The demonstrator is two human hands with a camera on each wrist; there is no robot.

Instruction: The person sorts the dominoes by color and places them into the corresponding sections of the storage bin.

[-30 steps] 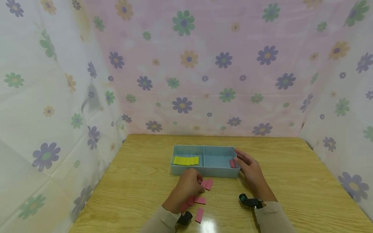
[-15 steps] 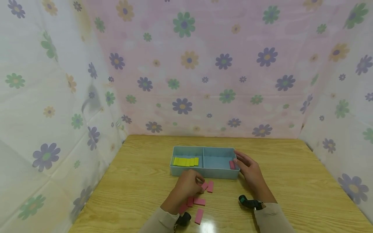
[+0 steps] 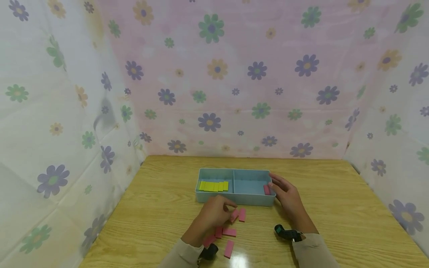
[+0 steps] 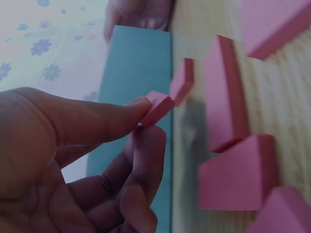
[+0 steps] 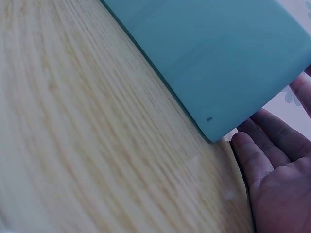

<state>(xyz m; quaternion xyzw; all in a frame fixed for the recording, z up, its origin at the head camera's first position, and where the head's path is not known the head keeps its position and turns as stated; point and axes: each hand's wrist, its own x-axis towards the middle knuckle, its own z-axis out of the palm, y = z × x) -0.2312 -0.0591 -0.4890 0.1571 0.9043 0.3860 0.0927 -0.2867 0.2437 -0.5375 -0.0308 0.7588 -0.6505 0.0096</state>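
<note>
Yellow blocks [image 3: 213,186] line up in the box [image 3: 254,200]'s left half; nearer the desk [image 3: 151,208]'s front edge, the left hand [image 3: 214,214] pinches a block [image 4: 158,108], pink, flat, crisp-edged, tilted! Loose pink blocks [image 3: 229,249] lie close by. And the right hand [image 3: 288,197], ungripping, fingers loosely extended, touches the box's right end.

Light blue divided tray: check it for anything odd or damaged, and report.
A small dark speck marks the outer wall of the divided tray, near the bottom corner by the right hand; it stands out on a plain surface. Dirt or a chip, I cannot tell. No crack or spill shows.
</note>
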